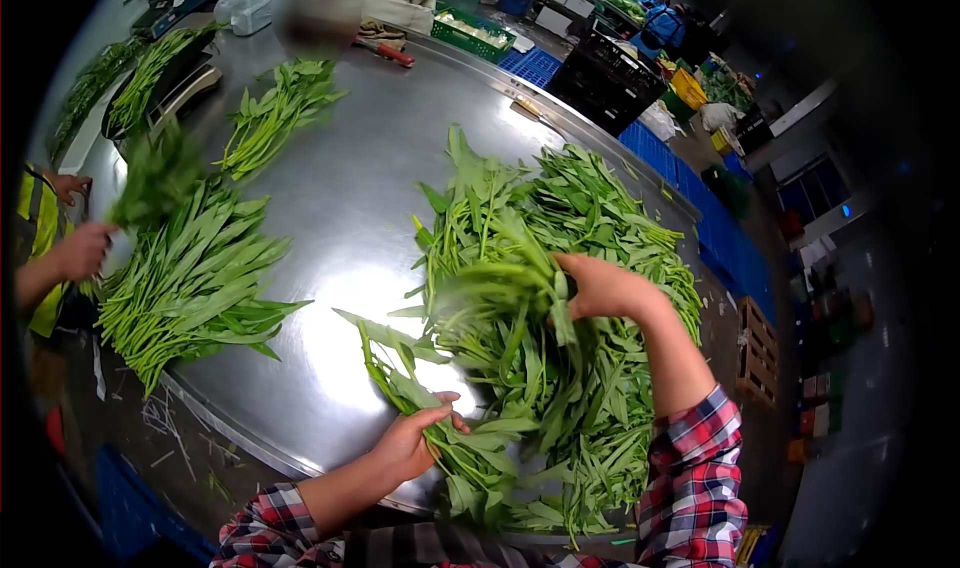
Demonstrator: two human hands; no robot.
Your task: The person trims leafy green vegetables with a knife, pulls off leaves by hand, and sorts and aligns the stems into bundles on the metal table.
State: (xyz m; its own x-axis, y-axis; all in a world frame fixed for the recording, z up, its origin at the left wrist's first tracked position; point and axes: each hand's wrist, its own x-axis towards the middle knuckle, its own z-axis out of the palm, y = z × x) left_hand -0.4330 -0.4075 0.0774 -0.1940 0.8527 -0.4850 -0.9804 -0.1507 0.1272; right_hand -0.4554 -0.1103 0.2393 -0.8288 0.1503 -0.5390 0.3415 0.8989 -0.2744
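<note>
A large heap of water spinach (pixel 610 388) covers the right part of the metal table before me. My left hand (pixel 408 446) is closed around a small bunch of water spinach (pixel 395 373) near the table's front edge, its stems and leaves sticking out on both sides of the fist. Over the heap, my right hand (pixel 600 286) grips another bunch of water spinach (pixel 500 278), which is smeared by motion. The fingertips of that hand are partly hidden by leaves.
Across the metal table (pixel 370 158), a co-worker's hand (pixel 82 252) holds blurred greens above a laid-out pile (pixel 190 278). A smaller bunch (pixel 280 113) lies behind. A red-handled knife (pixel 385 52) and another knife (pixel 535 113) lie near the far edge. Black crates (pixel 605 78) stand beyond.
</note>
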